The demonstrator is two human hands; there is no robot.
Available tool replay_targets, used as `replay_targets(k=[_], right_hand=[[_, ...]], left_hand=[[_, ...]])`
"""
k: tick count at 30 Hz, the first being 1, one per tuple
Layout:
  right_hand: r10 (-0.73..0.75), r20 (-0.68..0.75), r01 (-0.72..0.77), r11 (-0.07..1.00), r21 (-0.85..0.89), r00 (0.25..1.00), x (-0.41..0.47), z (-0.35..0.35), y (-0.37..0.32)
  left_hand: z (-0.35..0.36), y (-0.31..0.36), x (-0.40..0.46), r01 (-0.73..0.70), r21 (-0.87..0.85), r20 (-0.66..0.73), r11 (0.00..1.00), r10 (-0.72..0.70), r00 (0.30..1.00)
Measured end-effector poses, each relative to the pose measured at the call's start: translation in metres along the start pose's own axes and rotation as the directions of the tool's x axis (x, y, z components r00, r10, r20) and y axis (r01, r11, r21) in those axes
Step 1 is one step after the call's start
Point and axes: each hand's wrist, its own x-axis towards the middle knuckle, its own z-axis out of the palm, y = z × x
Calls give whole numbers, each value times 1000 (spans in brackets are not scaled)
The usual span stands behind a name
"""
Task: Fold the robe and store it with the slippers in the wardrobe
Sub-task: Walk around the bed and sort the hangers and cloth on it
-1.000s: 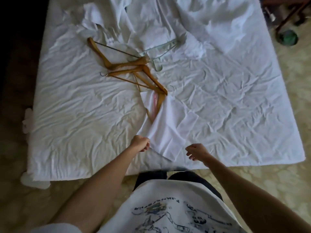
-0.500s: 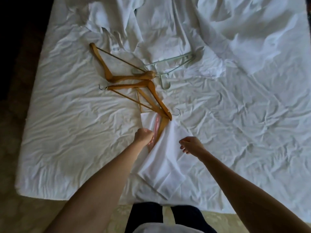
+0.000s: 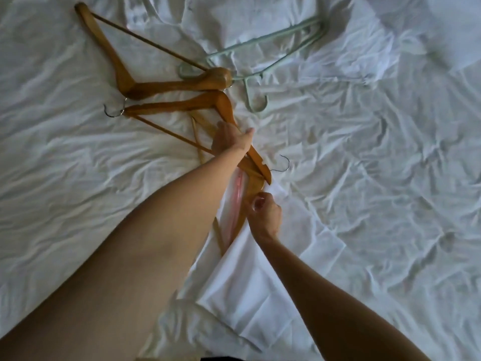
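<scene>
Hangers (image 3: 166,84) lay on the bed (image 3: 390,178), far side, left of centre. Nearer, a folded cloth (image 3: 250,295) covered another hanger's (image 3: 253,188) lower part. Left hand (image 3: 229,139) beyond right hand (image 3: 265,214).

Bedroom: rumpled white bed sheet (image 3: 364,165) w/ clothes hangers (image 3: 166,84).

You have two wooden hangers (image 3: 166,86) lying on the rumpled bed sheet (image 3: 377,178) at eleven o'clock, pale green hangers (image 3: 263,58) touching them at one o'clock.
</scene>
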Motion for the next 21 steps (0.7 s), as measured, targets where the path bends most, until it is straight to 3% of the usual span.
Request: replay_targets(k=[5, 8, 12, 17, 21], right_hand=[[84, -117, -88, 996, -22, 989, 14, 29, -1], [95, -58, -97, 995, -18, 994, 22, 21, 0], [106, -29, -102, 988, 114, 994, 1, -9, 5], [-108, -53, 115, 979, 168, 993, -60, -55, -7], [-260, 66, 245, 954, 172, 963, -99, -88, -35]], left_hand=[[13, -15, 12, -7, -51, -63, 999, 4, 998], [2, -44, 4, -8, -199, -63, 980, -5, 998], [-27, -102, -29, 14, -248, -47, 969, -27, 999], [-65, -153, -97, 69, -484, 60, 872, -46, 997], [-96, -164, -161, 59, -621, 101, 782, 5, 995]])
